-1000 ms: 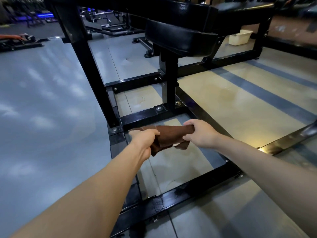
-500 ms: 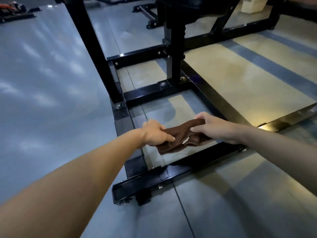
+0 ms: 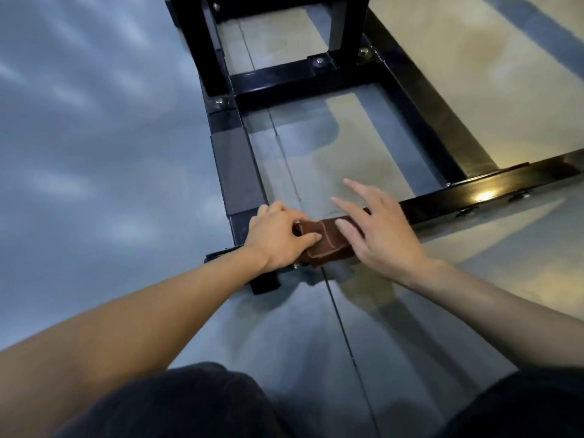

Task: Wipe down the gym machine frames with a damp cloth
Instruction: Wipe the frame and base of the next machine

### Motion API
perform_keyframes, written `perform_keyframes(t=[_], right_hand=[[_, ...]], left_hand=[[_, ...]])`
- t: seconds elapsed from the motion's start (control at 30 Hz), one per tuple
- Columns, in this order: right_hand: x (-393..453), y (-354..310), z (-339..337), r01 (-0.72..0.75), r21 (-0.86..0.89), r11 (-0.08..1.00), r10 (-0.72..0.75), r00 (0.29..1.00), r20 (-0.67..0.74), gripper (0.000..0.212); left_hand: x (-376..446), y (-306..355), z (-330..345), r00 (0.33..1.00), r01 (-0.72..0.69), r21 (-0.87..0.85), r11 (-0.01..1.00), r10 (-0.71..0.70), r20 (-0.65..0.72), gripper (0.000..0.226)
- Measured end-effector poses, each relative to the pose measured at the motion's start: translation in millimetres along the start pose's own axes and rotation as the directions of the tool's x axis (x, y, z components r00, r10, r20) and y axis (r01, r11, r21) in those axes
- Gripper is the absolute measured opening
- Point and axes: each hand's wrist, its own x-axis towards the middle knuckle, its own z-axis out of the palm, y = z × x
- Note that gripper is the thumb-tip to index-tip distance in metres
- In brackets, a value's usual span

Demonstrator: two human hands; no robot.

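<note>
1. The brown cloth (image 3: 325,240) was folded up and draped over the near bar of the black machine frame (image 3: 483,192), close to the front left corner of the base
2. The left hand (image 3: 278,237) sat on the cloth's left end, fingers curled down and thumb tucked onto the fabric, so it was gripping the cloth against the bar
3. The right hand (image 3: 384,233) was on the cloth's right end, but with the fingers straight and spread. The thumb lay flat on the fabric, and the index and middle fingers stuck out past the bar over the floor (image 3: 94,153). So a flat press or rest, not a grab
4. The near bar ran off to the right with a bright light reflection on it, and it met the left side rail (image 3: 235,172) right by the left hand
5. Further back there was a cross bar (image 3: 303,80) with bolts showing, and uprights going up out of view
6. The floor was glossy grey on the left, with paler tan panels inside and to the right of the frame
7. Both forearms were bare, and dark clothed knees (image 3: 177,403) showed at the bottom edge, low to the floor
8. Couldn't tell from the view whether the cloth was actually damp
</note>
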Motion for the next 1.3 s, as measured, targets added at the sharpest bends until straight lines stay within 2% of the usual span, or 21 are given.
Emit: perform_keyframes(t=[0.07, 0.13, 0.2, 0.27, 0.33, 0.4, 0.47, 0.57, 0.6, 0.67, 0.73, 0.83, 0.9, 1.0, 1.13, 1.23, 1.3], right_hand=[[2, -10, 19, 0.256, -0.090, 0.962, -0.240, 0.958, 0.160, 0.058], [-4, -2, 33, 0.412, -0.260, 0.873, -0.355, 0.903, 0.241, 0.060], [-11, 19, 32, 0.382, -0.342, 0.859, -0.337, 0.923, 0.184, 0.060], [-17, 30, 29, 0.256, -0.353, 0.900, -0.244, 0.967, 0.077, 0.058], [-21, 19, 33, 0.174, -0.341, 0.924, -0.184, 0.983, 0.001, 0.054], [-18, -12, 46, 0.206, -0.325, 0.923, -0.227, 0.974, -0.027, 0.054], [-6, -55, 63, 0.304, -0.287, 0.908, -0.316, 0.949, 0.007, 0.054], [15, -119, 94, 0.398, -0.264, 0.878, -0.396, 0.916, 0.064, 0.055], [21, -139, 105, 0.428, -0.251, 0.868, -0.423, 0.903, 0.077, 0.056], [31, -171, 125, 0.499, -0.229, 0.836, -0.492, 0.866, 0.093, 0.053], [37, -190, 137, 0.565, -0.216, 0.797, -0.554, 0.825, 0.113, 0.046], [37, -183, 135, 0.602, -0.194, 0.775, -0.598, 0.797, 0.081, 0.046], [32, -155, 119, 0.574, -0.192, 0.796, -0.576, 0.816, 0.046, 0.049], [15, -89, 86, 0.474, -0.194, 0.859, -0.477, 0.878, 0.033, 0.051], [3, -13, 46, 0.255, -0.204, 0.945, -0.269, 0.962, -0.043, 0.043], [1, -13, 41, 0.085, -0.166, 0.982, -0.093, 0.995, -0.042, 0.040], [1, -39, 46, 0.130, -0.116, 0.985, -0.134, 0.991, -0.027, 0.040]], left_hand=[[-10, -11, 0, 0.999, -0.038, 0.062, 0.997, 0.036, 0.033, 0.078], [-23, -37, -2, 0.992, -0.100, 0.147, 0.984, 0.087, 0.091, 0.113], [-37, -69, -4, 0.993, -0.103, 0.241, 0.965, 0.085, 0.086, 0.125], [-52, -95, -8, 0.999, -0.039, 0.296, 0.954, 0.032, 0.028, 0.128], [-64, -109, -11, 0.997, 0.077, 0.245, 0.967, -0.074, -0.020, 0.130], [-73, -116, -13, 0.980, 0.184, 0.120, 0.976, -0.192, 0.060, 0.128], [-84, -123, -15, 0.957, 0.240, 0.022, 0.971, -0.240, 0.164, 0.120], [-93, -130, -19, 0.955, 0.286, -0.144, 0.947, -0.271, 0.119, 0.092], [-95, -132, -22, 0.952, 0.302, -0.168, 0.938, -0.287, 0.108, 0.088], [-99, -141, -29, 0.932, 0.347, -0.119, 0.930, -0.328, 0.154, 0.089], [-104, -156, -34, 0.893, 0.410, 0.002, 0.912, -0.402, 0.202, 0.079], [-110, -176, -38, 0.818, 0.546, 0.040, 0.837, -0.542, 0.192, 0.062], [-108, -177, -36, 0.829, 0.555, -0.042, 0.831, -0.550, 0.100, 0.054], [-93, -156, -36, 0.851, 0.494, -0.205, 0.845, -0.518, -0.084, 0.046], [-58, -111, -34, 0.862, 0.312, -0.294, 0.903, -0.399, -0.313, 0.041], [-39, -80, -29, 0.866, 0.212, -0.286, 0.934, -0.316, -0.388, 0.038], [-29, -64, -24, 0.874, 0.170, -0.284, 0.944, -0.277, -0.400, 0.035]])
